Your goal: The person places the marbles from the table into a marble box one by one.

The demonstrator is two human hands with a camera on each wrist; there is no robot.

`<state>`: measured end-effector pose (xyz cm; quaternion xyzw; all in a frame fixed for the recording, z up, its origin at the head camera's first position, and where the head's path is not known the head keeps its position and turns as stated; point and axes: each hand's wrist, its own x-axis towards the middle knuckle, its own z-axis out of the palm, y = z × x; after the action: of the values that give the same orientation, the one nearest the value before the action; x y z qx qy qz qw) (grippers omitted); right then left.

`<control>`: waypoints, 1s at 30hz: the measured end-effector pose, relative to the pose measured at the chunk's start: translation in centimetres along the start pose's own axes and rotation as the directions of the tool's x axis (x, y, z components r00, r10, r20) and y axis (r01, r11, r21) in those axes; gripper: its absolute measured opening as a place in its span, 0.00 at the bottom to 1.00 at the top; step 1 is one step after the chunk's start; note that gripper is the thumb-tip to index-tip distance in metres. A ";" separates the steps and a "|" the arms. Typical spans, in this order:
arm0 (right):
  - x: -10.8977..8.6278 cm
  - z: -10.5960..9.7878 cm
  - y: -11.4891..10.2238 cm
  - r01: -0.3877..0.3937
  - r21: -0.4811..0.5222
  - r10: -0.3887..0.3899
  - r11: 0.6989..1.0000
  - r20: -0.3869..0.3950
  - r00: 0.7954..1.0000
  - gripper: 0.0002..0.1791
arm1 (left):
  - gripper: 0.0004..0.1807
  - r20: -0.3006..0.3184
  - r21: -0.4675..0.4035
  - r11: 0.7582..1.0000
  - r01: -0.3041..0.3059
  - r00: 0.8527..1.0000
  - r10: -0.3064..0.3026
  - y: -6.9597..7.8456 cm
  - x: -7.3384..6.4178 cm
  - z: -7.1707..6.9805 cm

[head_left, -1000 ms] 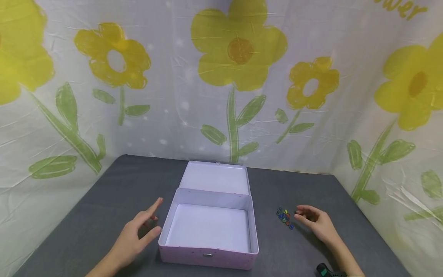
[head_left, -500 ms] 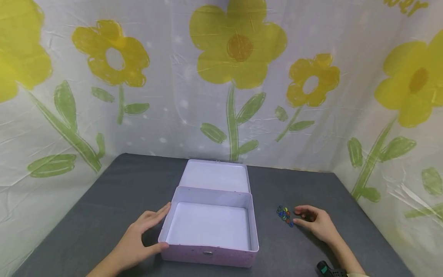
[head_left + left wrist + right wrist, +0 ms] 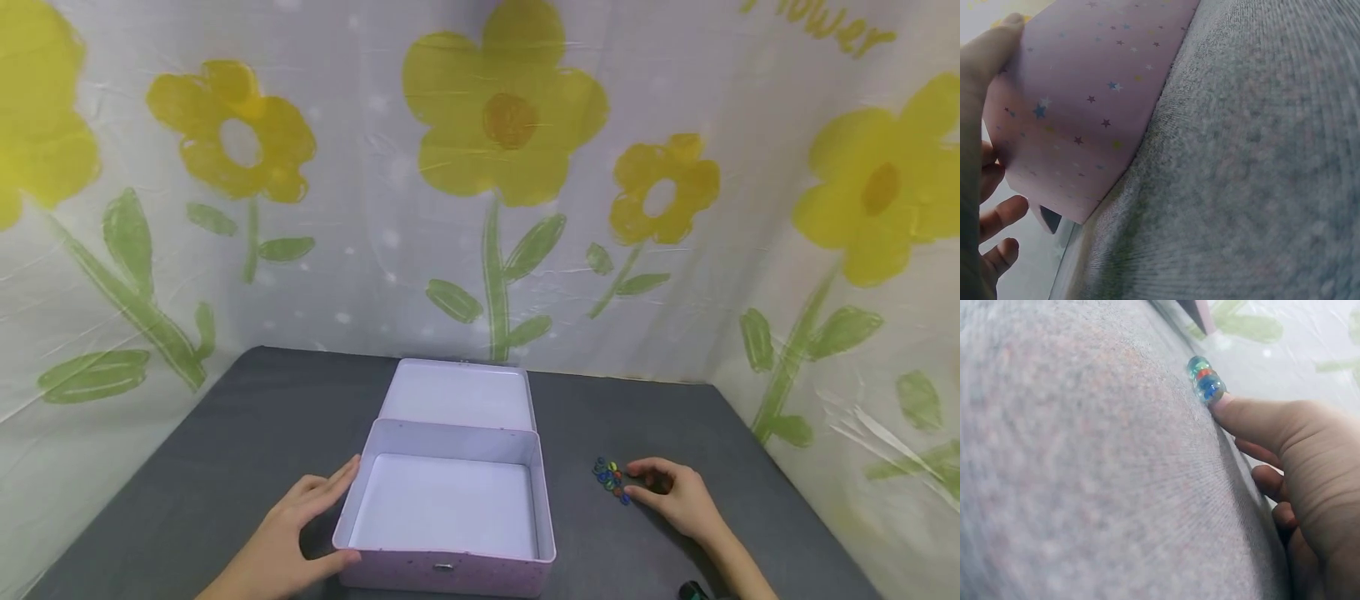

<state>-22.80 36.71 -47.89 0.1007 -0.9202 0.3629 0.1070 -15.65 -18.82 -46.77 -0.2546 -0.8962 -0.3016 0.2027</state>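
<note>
Box [image 3: 491,575], clasp [image 3: 443,567] near, is touched by spread left hand [image 3: 279,531]; marbles [image 3: 610,484], ranged far-left to near-right, by unclenched right hand [image 3: 681,500].

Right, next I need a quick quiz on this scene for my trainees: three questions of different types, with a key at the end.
1. Multiple choice: What pattern covers the outside of the box?
A) Stripes
B) Small stars
C) Checks

2. True or false: The small coloured pieces are lying inside the box.

3. Short answer: Which of the person's hands is at the box, and which is at the coloured pieces?

Key:
1. B.
2. False; they lie on the dark table, to the right of the box in the head view.
3. The left hand is at the box; the right hand is at the pieces.
</note>
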 end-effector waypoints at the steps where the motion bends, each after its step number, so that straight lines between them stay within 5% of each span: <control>1: 0.0 0.0 0.0 0.007 0.003 -0.007 1.000 -0.004 1.000 0.16 | 0.53 0.004 0.006 1.000 -0.001 1.000 0.001 0.1 0.0 0.0; 8: 0.0 0.4 -0.1 0.089 0.007 -0.089 0.996 -0.024 0.996 0.11 | 0.53 -0.035 0.012 0.999 -0.037 0.999 0.038 0.4 0.2 -0.1; 20: 0.3 0.8 -0.6 0.118 0.004 -0.117 0.993 -0.051 0.992 0.10 | 0.52 -0.042 0.005 0.999 -0.035 0.999 0.035 0.7 0.1 0.4; 30: 0.5 1.0 -1.1 0.072 0.008 -0.072 0.997 -0.036 0.997 0.11 | 0.53 -0.029 0.008 1.000 0.009 1.000 -0.009 1.0 0.0 0.3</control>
<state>-23.10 35.23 -47.75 0.1277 -0.9121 0.3650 0.1359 -15.14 -17.94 -46.51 -0.2452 -0.8954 -0.3028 0.2154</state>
